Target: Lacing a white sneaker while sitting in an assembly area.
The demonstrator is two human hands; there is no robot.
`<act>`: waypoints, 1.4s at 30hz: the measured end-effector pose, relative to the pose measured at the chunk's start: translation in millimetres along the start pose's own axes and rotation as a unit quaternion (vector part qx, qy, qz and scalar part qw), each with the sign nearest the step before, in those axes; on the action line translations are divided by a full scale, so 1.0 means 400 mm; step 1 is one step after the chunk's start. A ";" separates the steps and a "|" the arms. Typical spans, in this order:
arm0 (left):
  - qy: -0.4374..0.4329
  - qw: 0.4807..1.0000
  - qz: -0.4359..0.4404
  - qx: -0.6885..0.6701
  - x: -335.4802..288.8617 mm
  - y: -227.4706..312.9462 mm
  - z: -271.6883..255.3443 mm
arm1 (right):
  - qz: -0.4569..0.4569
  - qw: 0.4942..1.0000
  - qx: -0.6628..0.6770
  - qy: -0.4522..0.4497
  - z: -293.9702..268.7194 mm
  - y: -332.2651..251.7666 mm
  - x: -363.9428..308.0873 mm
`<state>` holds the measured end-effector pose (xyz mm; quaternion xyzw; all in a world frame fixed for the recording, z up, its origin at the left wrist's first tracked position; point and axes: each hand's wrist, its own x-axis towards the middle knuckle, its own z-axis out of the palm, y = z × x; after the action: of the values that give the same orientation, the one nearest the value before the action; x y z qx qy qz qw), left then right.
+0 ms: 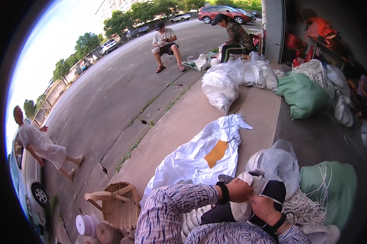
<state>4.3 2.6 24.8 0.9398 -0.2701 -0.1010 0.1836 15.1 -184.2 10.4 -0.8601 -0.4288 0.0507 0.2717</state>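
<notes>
Patterned sleeves (171, 205) end in hands (238, 190) (264, 209), grip pinched on a pale (probably cloth) shoe (241, 212).

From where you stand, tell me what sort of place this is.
Probably a paved outdoor yard used as a work spot: a red car stands at its far side, a bulging green sack rests near a grey pillar, and a person sits outside.

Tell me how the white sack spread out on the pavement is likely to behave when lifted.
The white sack will probably flop and fold, since it lies creased and slack. It should be fairly light for its size, as no bulging contents show. The orange patch may come up with it or slide off; I can't tell whether it's attached.
</notes>
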 end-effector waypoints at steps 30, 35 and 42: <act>0.300 0.922 -0.041 -0.240 0.052 0.080 -0.003 | 0.209 0.856 0.464 0.095 -0.214 0.078 0.100; 0.258 0.746 -0.078 -0.609 0.092 0.089 0.017 | 0.210 0.862 0.461 0.032 -0.219 0.075 0.098; 0.284 0.745 -0.088 -0.597 0.115 0.084 0.015 | 0.212 0.844 0.490 0.048 -0.185 0.113 0.073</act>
<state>25.1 -50.3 28.6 0.6429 -0.0057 0.0145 0.7658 89.3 -215.2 54.3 -0.6860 -0.1413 0.2693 0.6610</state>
